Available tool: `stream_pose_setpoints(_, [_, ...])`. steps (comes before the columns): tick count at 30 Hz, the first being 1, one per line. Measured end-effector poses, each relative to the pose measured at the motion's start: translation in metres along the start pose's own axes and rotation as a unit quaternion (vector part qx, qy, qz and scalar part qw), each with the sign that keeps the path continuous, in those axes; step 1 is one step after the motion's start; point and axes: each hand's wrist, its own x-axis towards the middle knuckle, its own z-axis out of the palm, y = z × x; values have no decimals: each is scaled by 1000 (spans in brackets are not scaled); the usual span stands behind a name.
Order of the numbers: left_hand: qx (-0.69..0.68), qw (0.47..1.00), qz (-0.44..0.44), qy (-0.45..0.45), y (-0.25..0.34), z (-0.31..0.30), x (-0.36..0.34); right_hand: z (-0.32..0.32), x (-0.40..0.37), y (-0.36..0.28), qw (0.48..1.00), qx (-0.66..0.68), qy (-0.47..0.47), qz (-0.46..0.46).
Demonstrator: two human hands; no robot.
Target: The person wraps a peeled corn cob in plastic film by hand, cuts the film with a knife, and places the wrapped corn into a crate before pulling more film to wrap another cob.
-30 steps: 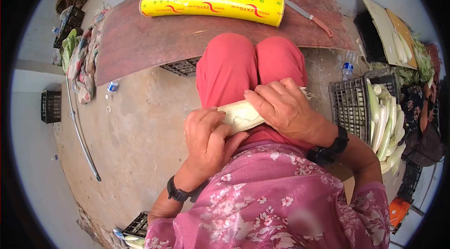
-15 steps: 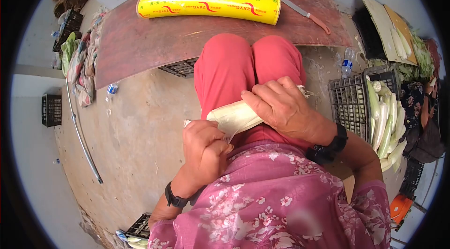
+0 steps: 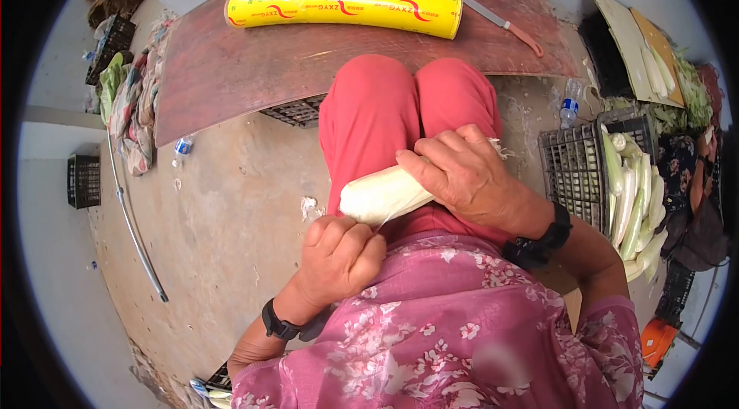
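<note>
Across my lap lies a thick, pale whitish-green vegetable (image 3: 385,195), its blunt end pointing left. My right hand (image 3: 466,178) is wrapped over its right part from above; frayed whitish shreds (image 3: 499,149) stick out past the fingers. Close to the blunt end, my left hand (image 3: 341,256) is closed in a fist. A thin strand of clear film (image 3: 377,224) shows between that fist and the vegetable. Beyond my knees, a yellow printed roll of wrap (image 3: 342,7) rests on the reddish board (image 3: 223,70), with a pink-handled knife (image 3: 504,24) beside its right end.
A black crate (image 3: 573,174) at right is filled with long pale vegetables (image 3: 635,201). Plastic bottles (image 3: 570,105) stand or lie on the floor (image 3: 215,232). A metal pole (image 3: 137,232) lies at left, below bundled cloth (image 3: 137,124). Another person's arm (image 3: 700,170) shows at far right.
My left hand has moved down and slightly away from the vegetable's blunt end, uncovering a white scrap on the floor. My right hand keeps its hold.
</note>
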Motion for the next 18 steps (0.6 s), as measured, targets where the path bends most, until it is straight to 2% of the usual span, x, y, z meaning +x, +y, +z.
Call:
stream_pose_setpoints(1, [11, 1000, 4, -1, 0, 0, 0, -1, 1, 0, 1000, 5, -6, 4])
stream_pose_setpoints(4, [28, 998, -60, -6, 5, -1, 5, -6, 5, 0, 998, 46, -46, 23])
stream_pose_setpoints(11, [41, 999, -24, 13, -1, -5, 9, -24, 15, 10, 972, 181, -138, 50])
stream_pose_setpoints(16, [41, 999, -30, 11, -1, -3, 9, -25, 15, 12, 968, 202, -137, 59])
stream_pose_setpoints(18, [0, 999, -40, -2, -2, -3, 4, -26, 15, 12, 966, 206, -142, 59])
